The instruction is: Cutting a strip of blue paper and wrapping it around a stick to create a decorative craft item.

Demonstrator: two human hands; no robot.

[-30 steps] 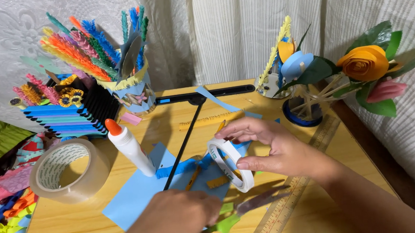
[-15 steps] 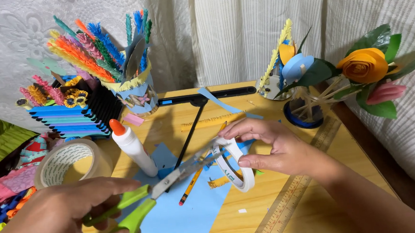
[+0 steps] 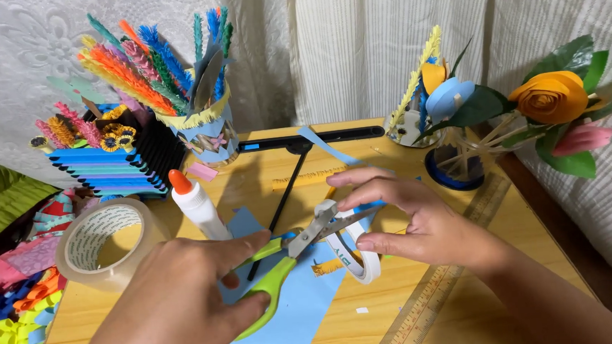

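Note:
My left hand (image 3: 176, 300) grips green-handled scissors (image 3: 283, 255) low in the middle of the view. Their open blades point right and reach a strip pulled off a white roll of double-sided tape (image 3: 350, 251). My right hand (image 3: 411, 219) holds that roll upright above the wooden table (image 3: 463, 318), thumb under it and fingers stretching the strip. A blue paper sheet (image 3: 293, 314) lies beneath both hands.
A glue bottle (image 3: 196, 203) with an orange cap stands left of the scissors, a big clear tape roll (image 3: 101, 241) farther left. A black stand (image 3: 297, 148), a pencil (image 3: 310, 179), a ruler (image 3: 441, 291), jars of paper flowers (image 3: 452, 135) and pipe-cleaner cups (image 3: 201, 129) ring the table.
My left hand picked up the green scissors and brought them right to the tape strip. My right hand kept holding the white roll and stretched the strip.

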